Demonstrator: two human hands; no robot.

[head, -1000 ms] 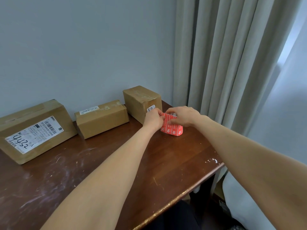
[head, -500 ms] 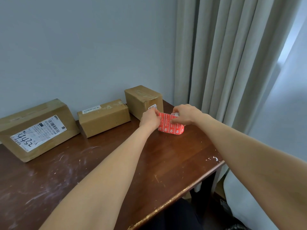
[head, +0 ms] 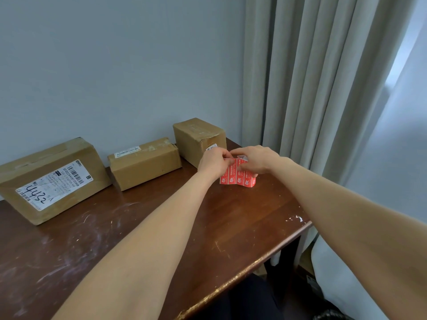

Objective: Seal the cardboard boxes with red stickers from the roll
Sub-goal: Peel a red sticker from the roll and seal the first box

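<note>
Cardboard boxes line the back of the worktop (head: 231, 227) against the wall, 3 in a row: the large labelled box (head: 53, 179) at far left, the flat middle box (head: 144, 163), then the small box (head: 198, 139) nearest the action. None shows a red sticker from where I watch. Just in front of that small box the left hand (head: 213, 162) pinches the upper left edge of the red sticker roll (head: 238, 179), whose lower edge seems to rest on the worktop, and the right hand (head: 256, 159) pinches the upper right. Each grip is pressed onto the strip, though the fingertips are hidden behind the knuckles. My worry is the peel: pull the 2 grips apart too sharply and a sticker could tear, fold onto itself, or lift with its backing attached. I also judge the roll near the worktop's right edge, so a slip could knock it off toward the curtain (head: 312, 88).
</note>
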